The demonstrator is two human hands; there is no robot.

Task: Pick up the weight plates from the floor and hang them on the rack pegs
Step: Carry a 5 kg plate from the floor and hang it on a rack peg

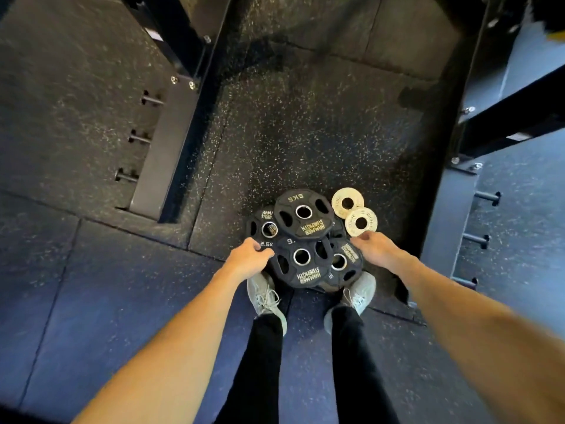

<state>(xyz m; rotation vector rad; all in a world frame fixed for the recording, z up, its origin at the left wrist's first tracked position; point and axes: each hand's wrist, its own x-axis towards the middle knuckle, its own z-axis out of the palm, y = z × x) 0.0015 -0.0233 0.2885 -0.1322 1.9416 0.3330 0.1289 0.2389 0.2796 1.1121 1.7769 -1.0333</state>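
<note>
Several black plates lie overlapped on the floor in front of my shoes. A 5 kg plate is on top at the back and a 2.5 kg plate lies at the left. Another large black plate is at the front, with a small black plate to its right. Two small white plates lie at the right rear. My left hand curls its fingers over the left edge of the front black plate. My right hand is at the small black plate's upper right edge, fingers hidden.
A black rack upright with three short pegs stands at the left. Another upright at the right carries pegs too. Black frame beams run along both sides. My grey shoes stand right behind the pile on speckled rubber flooring.
</note>
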